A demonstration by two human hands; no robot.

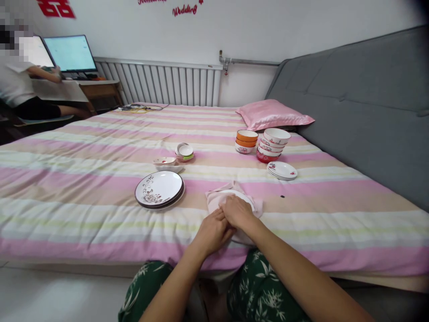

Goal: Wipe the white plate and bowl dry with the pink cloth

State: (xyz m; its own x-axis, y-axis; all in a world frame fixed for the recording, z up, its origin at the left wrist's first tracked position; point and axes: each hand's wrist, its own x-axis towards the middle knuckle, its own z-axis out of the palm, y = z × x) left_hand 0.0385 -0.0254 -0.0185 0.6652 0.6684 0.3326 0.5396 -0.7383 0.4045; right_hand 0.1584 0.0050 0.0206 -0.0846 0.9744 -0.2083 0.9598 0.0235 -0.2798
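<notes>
Near the front edge of the bed, a white plate (241, 195) lies on a pale pink cloth (214, 199), partly hidden by my hands. My right hand (237, 210) is closed over the plate, its fingers bent round part of the cloth. Just to its left and touching it, my left hand (213, 230) has its fingers pressed together on the cloth at the plate's near side. To the left is a stack of large dark-rimmed plates (159, 188), the top one with a brown flower pattern.
Small dishes (165, 162) and little bowls (185, 150) sit behind the large plates. At right are orange bowls (247, 136), a taller bowl stack (273, 145) and small plates (282, 170). A pink pillow (273, 114) lies behind. A person (20, 82) sits at a desk far left.
</notes>
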